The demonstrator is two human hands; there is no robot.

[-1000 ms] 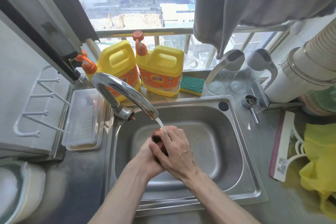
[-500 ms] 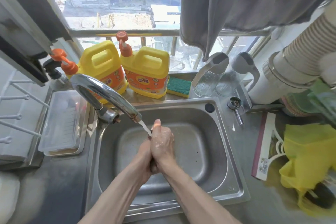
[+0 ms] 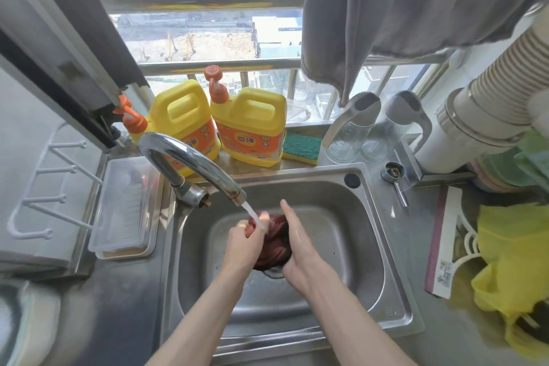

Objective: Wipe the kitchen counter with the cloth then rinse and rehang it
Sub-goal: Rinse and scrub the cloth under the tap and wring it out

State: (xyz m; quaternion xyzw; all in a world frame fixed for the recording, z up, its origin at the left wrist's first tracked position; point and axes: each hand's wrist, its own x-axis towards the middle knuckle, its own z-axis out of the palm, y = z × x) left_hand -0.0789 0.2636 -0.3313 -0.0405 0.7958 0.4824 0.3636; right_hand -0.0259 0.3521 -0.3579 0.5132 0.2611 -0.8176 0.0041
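A dark red cloth (image 3: 274, 242) is bunched between my two hands over the steel sink (image 3: 383, 285). Water runs from the curved tap (image 3: 190, 162) onto the top of the cloth. My left hand (image 3: 242, 246) grips its left side with curled fingers. My right hand (image 3: 297, 242) presses flat against its right side, fingers stretched up. Much of the cloth is hidden between the palms.
Two yellow detergent jugs (image 3: 252, 128) and a green sponge (image 3: 301, 147) stand behind the sink. A grey towel (image 3: 386, 9) hangs from the window rail above. A white hook rack (image 3: 44, 196) is on the left wall, a yellow bag (image 3: 511, 261) lies at right.
My hands have parted from a tight clasp, so the red cloth now shows between them under the stream. The view has shifted slightly.
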